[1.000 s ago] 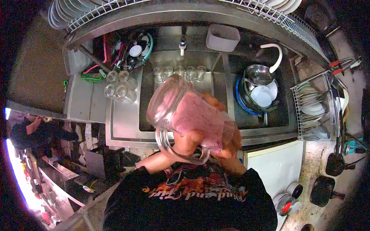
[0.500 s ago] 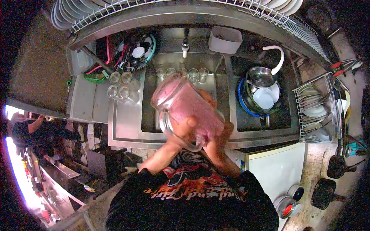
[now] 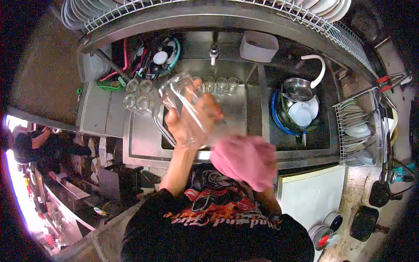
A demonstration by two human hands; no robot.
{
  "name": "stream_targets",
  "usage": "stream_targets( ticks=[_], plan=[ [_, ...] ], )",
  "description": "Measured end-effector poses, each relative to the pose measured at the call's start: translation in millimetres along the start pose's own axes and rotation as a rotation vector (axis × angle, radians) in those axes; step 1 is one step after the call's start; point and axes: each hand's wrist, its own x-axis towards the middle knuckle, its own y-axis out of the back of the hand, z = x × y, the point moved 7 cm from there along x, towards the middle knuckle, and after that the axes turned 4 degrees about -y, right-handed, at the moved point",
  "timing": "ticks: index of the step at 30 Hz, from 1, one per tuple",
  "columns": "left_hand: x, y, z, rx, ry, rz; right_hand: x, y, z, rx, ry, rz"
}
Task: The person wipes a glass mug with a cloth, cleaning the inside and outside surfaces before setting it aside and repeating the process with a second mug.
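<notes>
A clear glass pitcher (image 3: 176,89) with a side handle is tilted over the left side of the steel sink, gripped by my left hand (image 3: 207,107). The thumb presses one side and the fingers wrap the other; the handle faces left. Just to the right and lower, near my chest, a pink cloth (image 3: 245,160) is bunched up, apart from the pitcher. My right hand is in that cloth and mostly hidden by it; only the right forearm (image 3: 267,200) shows below.
Several small glasses (image 3: 221,84) line the back of the sink (image 3: 238,124); more glasses (image 3: 142,103) stand on the left ledge. Bowls (image 3: 300,114) and a metal pot (image 3: 297,89) fill the right basin. A plate rack (image 3: 340,135) stands right. Overhead runs a dish shelf (image 3: 218,19).
My right hand has drawn the pink cloth out of the pitcher, down and to the right. My left hand has moved the pitcher slightly left, and it now looks clear inside.
</notes>
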Motion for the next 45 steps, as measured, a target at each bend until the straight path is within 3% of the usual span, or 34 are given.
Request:
stream_targets(
  ticks=[4, 6, 14, 15, 22, 26, 27, 30, 31, 34, 36, 38, 39, 40, 42, 43, 45],
  plan=[
    [2.1, 6.1, 6.1, -0.084, 0.08, -0.054, -3.2, 59.9, -14.4, -0.189, -0.14, 0.216],
    [0.6, 4.1, 0.9, 0.155, 0.108, -0.059, -12.6, 60.3, -16.1, -0.226, -0.174, 0.278],
    [-16.3, -12.4, -49.7, 0.215, 0.222, -0.002, -40.1, -31.6, -58.0, -0.153, 0.776, -0.084],
    [-29.8, -12.4, -45.4, 0.238, 0.246, -0.004, -71.2, -48.1, -62.6, -0.378, 1.441, 0.003],
    [-62.1, -8.8, -48.4, 0.387, 0.405, -0.024, -7.8, -3.1, -45.3, -0.652, 1.14, 0.053],
    [-66.1, -4.8, -49.6, 0.471, 0.505, -0.051, 0.6, -3.0, -82.0, -0.642, 1.226, 0.087],
    [-69.3, -3.6, -46.5, 0.495, 0.532, -0.055, 4.3, -3.4, -75.6, -0.478, 1.04, -0.004],
    [-77.3, 0.8, -44.2, 0.559, 0.614, -0.068, 1.1, -13.4, -77.9, -0.586, 1.045, -0.174],
    [-79.2, 2.5, -44.7, 0.576, 0.643, -0.071, 1.6, -10.6, -77.9, -0.965, 1.209, 0.085],
    [-85.1, 3.6, -56.5, 0.638, 0.716, -0.089, 3.4, -2.2, -86.3, -0.881, 1.326, 0.257],
    [-84.1, 2.9, -53.5, 0.666, 0.732, -0.092, 9.1, -1.6, -86.7, -0.716, 1.291, 0.25],
    [-79.4, 1.2, -44.7, 0.579, 0.682, 0.042, -2.9, -0.6, -84.9, -0.299, 1.187, 0.011],
    [-78.4, 1.6, -45.0, 0.578, 0.68, 0.042, -8.0, -7.1, -75.4, -0.314, 1.048, -0.114],
    [-78.5, 1.7, -46.8, 0.537, 0.689, 0.035, -1.7, -5.7, -75.0, -0.316, 1.049, -0.113],
    [-78.5, 3.8, -52.2, 0.452, 0.712, 0.015, 6.0, -26.3, -67.9, -0.853, 1.2, -0.172],
    [-78.0, 5.9, -54.5, 0.411, 0.723, 0.004, 6.2, -24.6, -64.4, -0.853, 1.203, -0.167],
    [-81.0, 12.4, -54.2, 0.335, 0.731, -0.002, 14.7, -46.4, -25.8, -0.056, 0.397, -0.906]
  ],
)
